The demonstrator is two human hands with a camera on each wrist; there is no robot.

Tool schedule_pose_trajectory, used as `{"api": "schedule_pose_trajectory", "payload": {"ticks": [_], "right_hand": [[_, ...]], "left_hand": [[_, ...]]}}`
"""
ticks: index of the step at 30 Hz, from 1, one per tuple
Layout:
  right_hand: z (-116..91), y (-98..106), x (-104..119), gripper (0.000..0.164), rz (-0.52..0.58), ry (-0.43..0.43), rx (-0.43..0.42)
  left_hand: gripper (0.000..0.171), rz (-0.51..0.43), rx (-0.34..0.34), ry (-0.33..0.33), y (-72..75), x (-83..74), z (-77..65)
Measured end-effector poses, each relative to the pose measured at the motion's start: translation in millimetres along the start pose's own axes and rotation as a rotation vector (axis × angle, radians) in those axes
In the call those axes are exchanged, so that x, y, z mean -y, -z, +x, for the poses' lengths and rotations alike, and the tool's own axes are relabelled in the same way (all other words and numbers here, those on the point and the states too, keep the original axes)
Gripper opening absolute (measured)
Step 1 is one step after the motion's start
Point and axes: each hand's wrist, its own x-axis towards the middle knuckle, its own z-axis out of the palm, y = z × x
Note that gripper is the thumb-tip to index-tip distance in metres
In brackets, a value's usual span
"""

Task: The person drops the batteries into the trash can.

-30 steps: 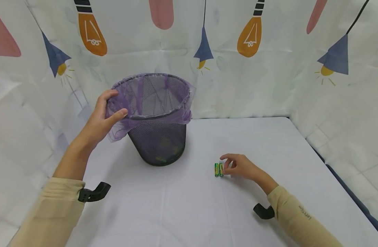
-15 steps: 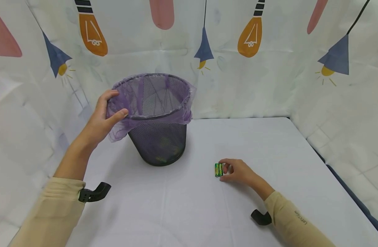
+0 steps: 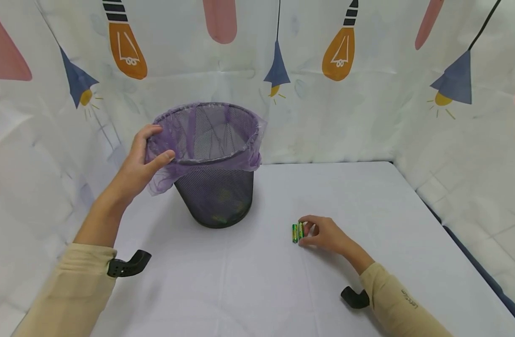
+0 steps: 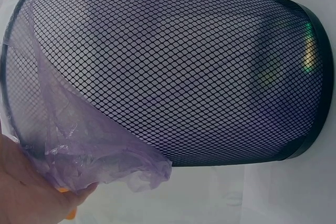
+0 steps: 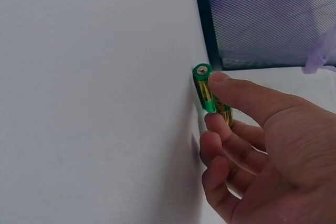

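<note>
My left hand (image 3: 137,161) grips the left side of the rim of a black mesh wastebasket (image 3: 215,196), over its purple liner bag (image 3: 169,135). In the left wrist view, part of that hand (image 4: 31,192) shows beside the folded-over liner. My right hand (image 3: 324,234) pinches the right-hand one of two green-and-gold batteries (image 3: 301,230) between thumb and fingers. The other battery (image 3: 294,233) lies close beside it on the white table. In the right wrist view, the thumb covers part of the held battery (image 5: 224,113), with the second battery (image 5: 203,87) next to it.
Something green and yellow (image 4: 308,48) shows through the mesh near the wastebasket's base. A white cloth (image 3: 240,290) covers the table. Behind and at the sides hangs a white curtain (image 3: 366,117) printed with lamps and bulbs. The table's right edge (image 3: 472,252) slopes off toward the front.
My right hand has lowered and closed its thumb and fingers on the right battery, which now stands slightly apart from the left one. The left hand and wastebasket stay put.
</note>
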Motion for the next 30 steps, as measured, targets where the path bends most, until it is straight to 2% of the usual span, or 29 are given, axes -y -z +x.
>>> {"api": "schedule_pose_trajectory", "payload": {"ticks": [17, 30], "right_hand": [[1, 32, 21, 0.053, -0.008, 0.031, -0.079], [8, 52, 36, 0.055, 0.014, 0.073, -0.097]], "left_hand": [[0.064, 0.009, 0.006, -0.004, 0.6, 1.8, 0.0], [0.063, 0.006, 0.002, -0.010, 0.2, 1.3, 0.0]]}}
